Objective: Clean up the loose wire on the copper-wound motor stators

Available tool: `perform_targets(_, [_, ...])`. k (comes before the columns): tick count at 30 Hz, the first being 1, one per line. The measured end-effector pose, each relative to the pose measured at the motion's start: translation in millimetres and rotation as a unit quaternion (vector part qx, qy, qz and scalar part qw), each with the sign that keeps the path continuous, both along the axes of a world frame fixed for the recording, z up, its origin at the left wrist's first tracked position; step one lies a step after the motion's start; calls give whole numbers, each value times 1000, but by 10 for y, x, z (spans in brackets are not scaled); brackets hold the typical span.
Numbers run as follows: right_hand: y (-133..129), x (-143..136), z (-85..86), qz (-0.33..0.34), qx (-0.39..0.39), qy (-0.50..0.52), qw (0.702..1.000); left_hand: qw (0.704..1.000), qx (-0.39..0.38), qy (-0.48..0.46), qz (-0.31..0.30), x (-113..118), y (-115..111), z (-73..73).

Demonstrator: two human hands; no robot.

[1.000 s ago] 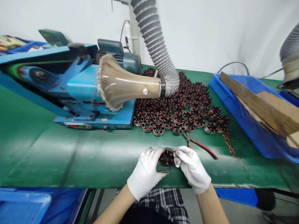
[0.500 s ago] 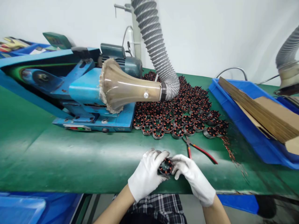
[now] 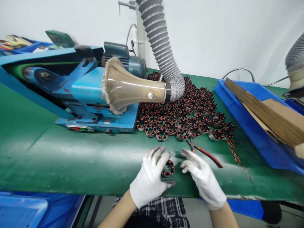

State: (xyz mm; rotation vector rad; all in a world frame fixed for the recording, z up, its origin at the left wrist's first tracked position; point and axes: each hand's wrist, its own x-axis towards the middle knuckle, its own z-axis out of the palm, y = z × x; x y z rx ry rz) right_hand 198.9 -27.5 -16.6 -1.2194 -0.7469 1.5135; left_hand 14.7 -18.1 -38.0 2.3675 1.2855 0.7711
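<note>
A small ring-shaped motor stator [image 3: 168,168] with copper windings and black insulation is at the front of the green bench, its open face toward me. My left hand [image 3: 153,172], in a white glove, curls around its left and upper side, with the thumb extended below it. Some of the stator is hidden behind these fingers. My right hand [image 3: 199,174], also gloved, is a little to the right, apart from the stator, fingers loosely spread and holding nothing. Red-handled cutting pliers [image 3: 206,155] lie just beyond my right hand.
Many similar stators [image 3: 181,123] are massed on the green bench [image 3: 78,161]. A blue belt machine [image 3: 86,91] with a suction hood [image 3: 133,87] and grey hose [image 3: 161,41] stands left. A blue bin [image 3: 247,126] holding cardboard [image 3: 263,110] is right, near copper wire scraps [image 3: 235,155].
My right hand has come off the stator and moved right, its fingers spreading. My left hand stays around the stator, its thumb now farther from the ring. The view has shifted slightly.
</note>
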Motion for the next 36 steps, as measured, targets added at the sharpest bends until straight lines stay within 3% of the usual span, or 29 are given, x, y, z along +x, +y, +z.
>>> perform_targets(2, [-5, -178, -55, 27, -9, -27, 999, 999, -41, -12, -20, -15, 5, 3])
perform_targets(6, [98, -381, -153, -79, 4, 13, 997, 997, -75, -24, 7, -16, 47, -4])
perform_targets(9, [175, -220, -74, -114, 15, 75, 991, 998, -57, -23, -2, -15, 76, -1])
perform_targets(11, [158, -53, 36, -152, 74, 87, 982, 998, -52, -23, 7, -18, 86, 7])
perform_targets(13, [82, 54, 143, -124, 139, 19, 982, 998, -58, -18, 8, -26, 89, 15])
perform_targets(15, [-15, 59, 204, 10, 159, -105, 982, 998, -63, -16, -3, -34, 91, 18])
perform_targets(18, [-96, -60, 173, 225, 166, -300, 912, 998, -61, -21, -22, -46, 98, 14])
perform_targets(20, [-87, -139, 96, 286, 206, -390, 851, 997, -65, -27, -31, -52, 102, 9])
perform_targets(24, [-52, -176, -32, 276, 326, -410, 806, 996, -75, -35, -32, -63, 78, 8])
perform_targets(28, [-130, -134, -66, 203, 411, -469, 755, 996, -80, -38, 5, -77, 37, 12])
perform_targets(32, [-155, -114, -129, 125, 460, -558, 679, 996, -83, -41, 4, -78, 42, 21])
perform_targets(36, [-43, -69, -195, 131, 468, -606, 630, 995, -95, -35, 11, -73, 71, 21])
